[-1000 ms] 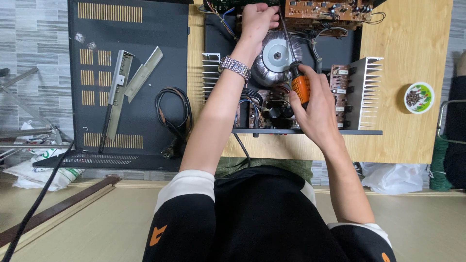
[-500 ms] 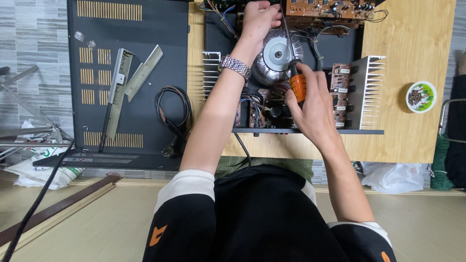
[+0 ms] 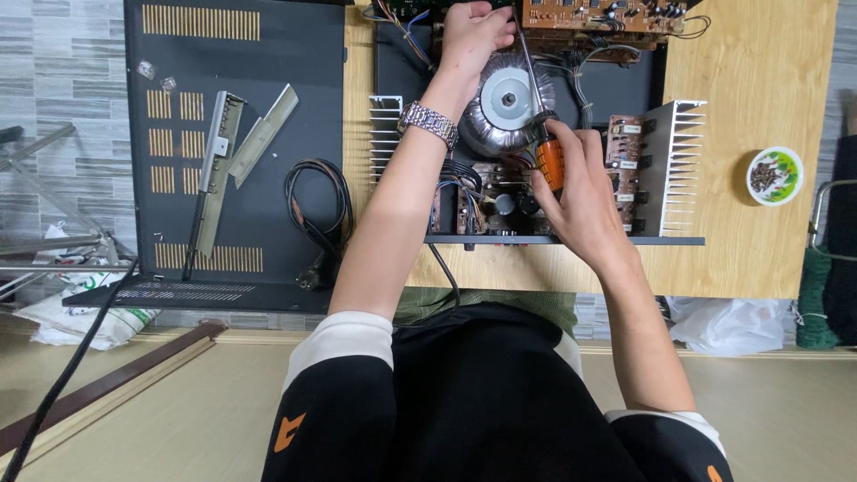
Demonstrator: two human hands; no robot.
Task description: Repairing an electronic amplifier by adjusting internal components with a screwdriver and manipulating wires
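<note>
An orange-handled screwdriver (image 3: 546,152) is gripped by the closed right hand (image 3: 576,192), just right of the round transformer (image 3: 505,112); its shaft runs up past the transformer. The left hand (image 3: 473,37) is curled at the circuit board (image 3: 598,16) above the transformer; its grasp cannot be told.

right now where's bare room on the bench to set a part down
Bare wood lies on the wooden table right of the finned heat sink, below the small dish. The black cover panel is bare below the coiled cord. The open chassis is crowded by both hands.
</note>
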